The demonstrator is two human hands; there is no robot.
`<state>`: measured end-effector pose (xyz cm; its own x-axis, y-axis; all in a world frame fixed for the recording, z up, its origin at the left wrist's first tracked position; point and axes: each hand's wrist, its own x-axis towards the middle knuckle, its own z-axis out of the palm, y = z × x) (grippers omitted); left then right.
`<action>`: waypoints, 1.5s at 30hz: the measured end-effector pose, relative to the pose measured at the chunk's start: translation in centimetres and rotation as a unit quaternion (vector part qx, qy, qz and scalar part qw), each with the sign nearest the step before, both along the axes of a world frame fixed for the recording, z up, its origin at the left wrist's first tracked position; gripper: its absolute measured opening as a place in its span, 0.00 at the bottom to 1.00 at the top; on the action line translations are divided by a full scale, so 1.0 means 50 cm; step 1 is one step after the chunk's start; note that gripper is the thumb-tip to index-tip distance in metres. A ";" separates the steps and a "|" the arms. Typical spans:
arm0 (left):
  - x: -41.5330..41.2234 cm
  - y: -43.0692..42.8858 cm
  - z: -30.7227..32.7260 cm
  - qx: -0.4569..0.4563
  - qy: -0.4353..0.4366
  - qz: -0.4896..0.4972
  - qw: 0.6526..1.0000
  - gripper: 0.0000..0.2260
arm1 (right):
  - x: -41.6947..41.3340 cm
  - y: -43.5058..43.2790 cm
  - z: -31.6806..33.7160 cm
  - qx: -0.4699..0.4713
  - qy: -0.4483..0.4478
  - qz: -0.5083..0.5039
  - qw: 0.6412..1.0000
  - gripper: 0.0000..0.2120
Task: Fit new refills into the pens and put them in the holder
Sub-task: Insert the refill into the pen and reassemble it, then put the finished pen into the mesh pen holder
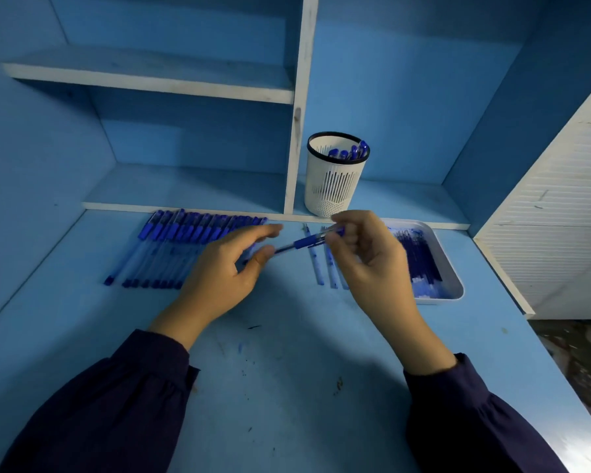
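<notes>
The right hand (365,254) has its fingers curled and pinches one pen (302,243) by its right end, holding it above the desk (287,353), slanted so that its other end drops leftward. The left hand (226,271) is spread with its fingers fairly straight. Its thumb tip meets the pen's left end and the forefinger lies above, apart from the thumb, so it looks like a steadying touch, not a clamp. The step in hand seems to be closing up or checking a refilled pen before it goes in the holder (335,186), which stands far and slightly right on the low shelf with a few pens already in it. To do it well, the left thumb and forefinger should close firmly on the tip section while the right hand turns the barrel, keeping the two parts in one line so the thread does not cross. The pen should stay over the bare desk, clear of the loose clear tubes (318,268) lying just beneath. The row of pens (181,240) waits at far left, and the refills (420,257) lie in the tray (454,278) at right, behind the right hand.
</notes>
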<state>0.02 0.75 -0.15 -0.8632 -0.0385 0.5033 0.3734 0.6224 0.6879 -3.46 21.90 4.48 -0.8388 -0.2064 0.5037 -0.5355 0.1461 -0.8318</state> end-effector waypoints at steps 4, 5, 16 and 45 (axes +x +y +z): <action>-0.004 -0.041 -0.004 -0.082 -0.084 0.094 0.989 0.18 | 0.005 0.028 0.058 -0.087 0.067 -0.076 0.991 0.09; -0.004 -0.048 -0.006 -0.122 -0.122 0.106 0.979 0.23 | 0.004 0.036 0.080 -0.104 0.096 -0.101 0.985 0.09; -0.003 -0.047 -0.007 -0.233 -0.222 0.130 0.938 0.32 | -0.185 0.012 0.208 0.038 0.254 -0.216 0.942 0.06; 0.010 -0.103 -0.011 -0.192 -0.197 0.151 0.949 0.21 | -0.064 -0.189 -0.092 0.250 -0.007 0.021 0.968 0.15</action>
